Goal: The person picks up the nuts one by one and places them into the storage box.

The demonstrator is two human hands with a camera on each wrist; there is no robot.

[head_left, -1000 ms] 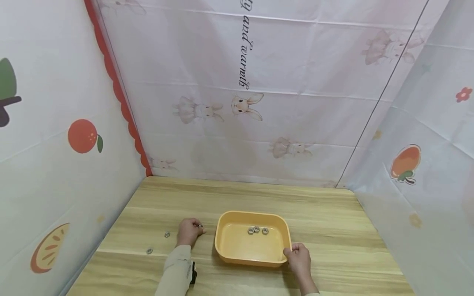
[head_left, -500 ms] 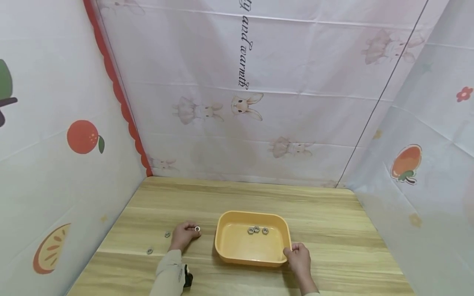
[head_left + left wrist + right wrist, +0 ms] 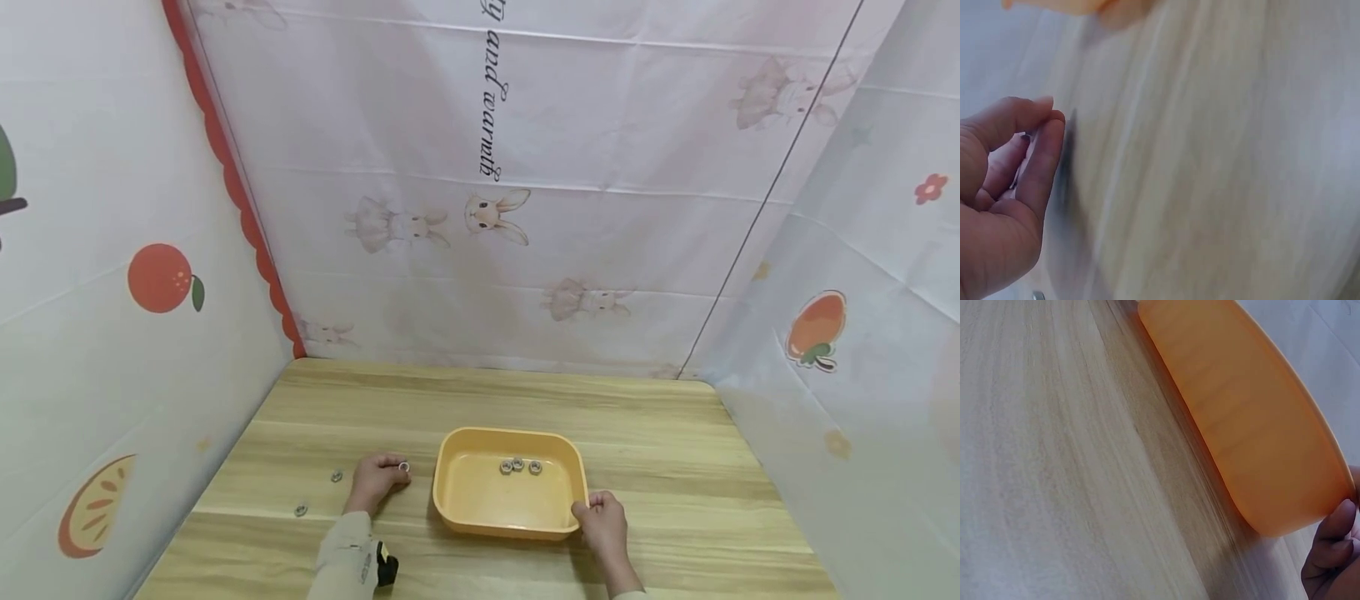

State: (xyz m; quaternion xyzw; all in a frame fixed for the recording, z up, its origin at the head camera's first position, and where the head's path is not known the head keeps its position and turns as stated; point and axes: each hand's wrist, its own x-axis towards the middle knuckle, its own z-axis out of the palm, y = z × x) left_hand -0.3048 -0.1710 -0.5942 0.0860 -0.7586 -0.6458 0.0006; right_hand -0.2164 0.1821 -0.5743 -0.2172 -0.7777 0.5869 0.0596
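Note:
My left hand pinches a small metal nut between thumb and fingers, just left of a yellow plastic bin. In the left wrist view the thumb and fingertips of the left hand meet, and the nut is mostly hidden. At the bin's near right corner my right hand grips the rim, also seen in the right wrist view with the bin's outer wall. Inside the bin lie three hex nuts, close together towards the back.
Two more nuts lie on the wood-grain table left of my left hand: one nearer nut and one farther nut. Printed cloth walls enclose the table at the back and both sides.
My left hand has drawn slightly back and left with the nut, then shifted a little right towards the bin. The nut shows more clearly. The right hand stays on the rim.

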